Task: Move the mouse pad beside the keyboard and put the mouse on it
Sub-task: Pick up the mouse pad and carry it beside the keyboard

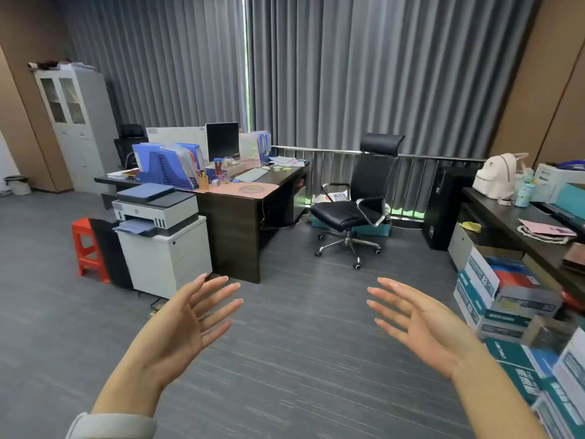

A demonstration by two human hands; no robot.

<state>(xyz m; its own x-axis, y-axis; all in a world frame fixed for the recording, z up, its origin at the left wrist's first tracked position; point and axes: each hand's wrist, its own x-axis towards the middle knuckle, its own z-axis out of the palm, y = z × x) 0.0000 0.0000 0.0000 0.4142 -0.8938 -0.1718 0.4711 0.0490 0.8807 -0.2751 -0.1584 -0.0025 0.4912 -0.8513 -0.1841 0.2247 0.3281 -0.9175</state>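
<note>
A dark wooden desk [235,223] stands across the room. On it lies a white keyboard [251,175], with a pink mouse pad [250,189] at the desk's near edge just in front of the keyboard. A small pale thing that may be the mouse [265,168] sits past the keyboard; it is too small to be sure. My left hand [186,324] and my right hand [421,324] are raised over the grey floor, far from the desk. Both palms face inward with fingers spread and nothing in them.
A printer [155,209] on a white drawer cabinet and a red stool [87,248] stand left of the desk. A black office chair [357,201] is right of it. Stacked paper boxes [506,299] and a second desk [519,223] line the right side.
</note>
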